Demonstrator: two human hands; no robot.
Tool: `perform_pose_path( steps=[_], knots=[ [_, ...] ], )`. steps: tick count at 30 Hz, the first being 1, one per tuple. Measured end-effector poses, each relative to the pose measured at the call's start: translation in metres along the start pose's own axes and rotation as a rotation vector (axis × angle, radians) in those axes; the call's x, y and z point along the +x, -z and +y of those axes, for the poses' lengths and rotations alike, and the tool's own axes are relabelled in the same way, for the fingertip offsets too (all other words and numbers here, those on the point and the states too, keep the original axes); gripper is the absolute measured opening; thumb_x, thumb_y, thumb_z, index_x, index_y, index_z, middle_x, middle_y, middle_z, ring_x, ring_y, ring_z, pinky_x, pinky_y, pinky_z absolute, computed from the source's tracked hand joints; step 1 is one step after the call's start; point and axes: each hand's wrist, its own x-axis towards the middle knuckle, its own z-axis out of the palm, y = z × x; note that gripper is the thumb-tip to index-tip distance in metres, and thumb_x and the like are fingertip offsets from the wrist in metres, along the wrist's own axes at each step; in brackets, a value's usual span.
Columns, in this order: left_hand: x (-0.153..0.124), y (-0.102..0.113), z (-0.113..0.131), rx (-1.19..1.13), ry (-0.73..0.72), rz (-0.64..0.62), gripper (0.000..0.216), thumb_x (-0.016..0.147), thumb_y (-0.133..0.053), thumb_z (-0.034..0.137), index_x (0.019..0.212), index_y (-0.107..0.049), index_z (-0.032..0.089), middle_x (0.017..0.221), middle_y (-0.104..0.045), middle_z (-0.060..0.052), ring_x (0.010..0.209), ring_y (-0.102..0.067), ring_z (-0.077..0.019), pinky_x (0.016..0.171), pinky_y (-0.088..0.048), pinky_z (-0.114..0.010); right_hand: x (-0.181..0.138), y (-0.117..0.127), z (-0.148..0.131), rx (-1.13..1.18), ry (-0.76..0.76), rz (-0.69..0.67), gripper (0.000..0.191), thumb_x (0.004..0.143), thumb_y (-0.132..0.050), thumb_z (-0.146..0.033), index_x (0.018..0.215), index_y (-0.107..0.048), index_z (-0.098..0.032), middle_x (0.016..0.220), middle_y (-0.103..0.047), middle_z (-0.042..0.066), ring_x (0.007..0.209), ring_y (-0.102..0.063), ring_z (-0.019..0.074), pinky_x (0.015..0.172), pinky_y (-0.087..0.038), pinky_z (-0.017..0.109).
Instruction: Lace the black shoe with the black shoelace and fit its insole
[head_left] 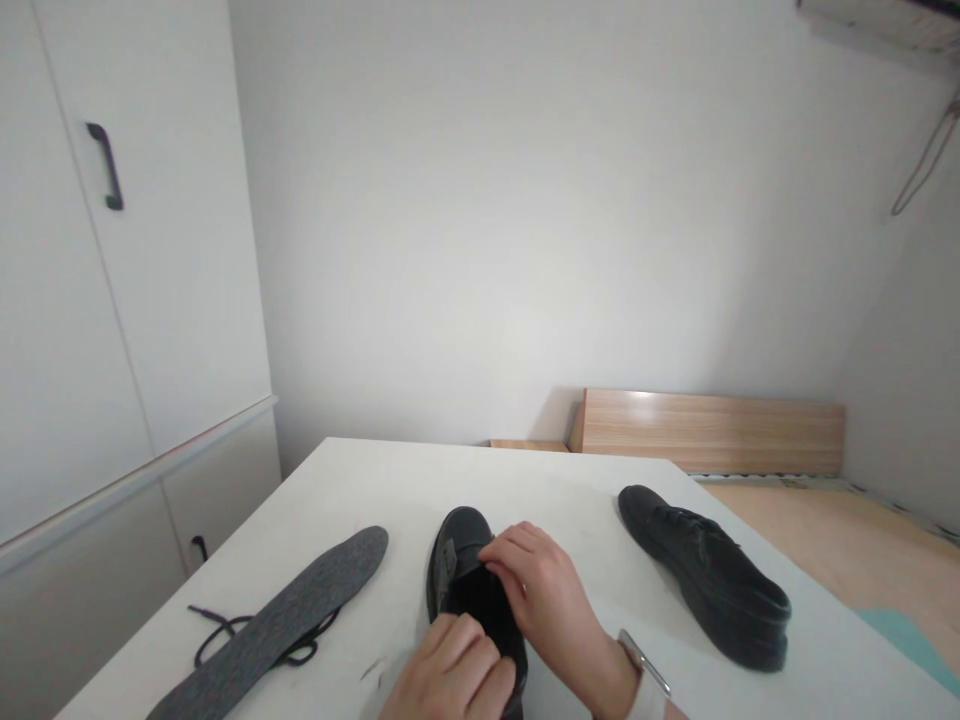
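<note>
Shoe (459,560) under fingers (501,556), both hands

Right hand (544,590) bare, its wrist wearing a wristwatch (643,672) with a white strap and a thin silver-edged case; left hand (454,675), left of the wristwatch, bare, only knuckles and fingers in view.

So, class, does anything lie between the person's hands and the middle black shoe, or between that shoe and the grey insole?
Nothing does: the left hand and right hand already hold the middle shoe. Between it and the grey insole is bare table, save a loop of black lace poking out beside the insole.
</note>
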Motion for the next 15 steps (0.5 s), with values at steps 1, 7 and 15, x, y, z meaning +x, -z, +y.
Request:
perform_pose_path(
  steps=[1, 7, 15],
  knots=[
    [0.002, 0.011, -0.007, -0.032, 0.014, -0.047, 0.026, 0.094, -0.053, 0.045, 0.098, -0.065, 0.022, 0.080, -0.070, -0.007, 0.078, -0.063, -0.0242, 0.067, -0.053, -0.037, 0.001, -0.001, 0.003, 0.006, -0.002, 0.012, 0.027, 0.089, -0.050, -0.002, 0.089, -0.069, -0.022, 0.088, -0.070, 0.004, 0.085, -0.060, 0.0224, 0.078, -0.048, 0.037],
    [-0.023, 0.058, -0.098, 0.220, 0.635, -0.371, 0.033, 0.098, -0.041, 0.036, 0.108, -0.066, 0.017, 0.107, -0.070, -0.014, 0.100, -0.064, -0.0303, 0.089, -0.049, -0.045, 0.002, 0.005, 0.016, 0.143, -0.100, 0.067, 0.021, 0.090, -0.051, -0.007, 0.085, -0.066, -0.021, 0.086, -0.069, 0.004, 0.086, -0.060, 0.0219, 0.081, -0.047, 0.038],
    [-0.066, 0.057, -0.160, 0.129, 0.961, -0.629, 0.034, 0.081, -0.051, 0.025, 0.111, -0.064, 0.013, 0.093, -0.074, -0.011, 0.092, -0.069, -0.0286, 0.081, -0.048, -0.037, 0.006, 0.017, 0.014, 0.191, -0.130, 0.018, 0.018, 0.086, -0.055, -0.006, 0.085, -0.063, -0.022, 0.088, -0.067, 0.003, 0.091, -0.059, 0.0225, 0.088, -0.045, 0.042]
  ],
)
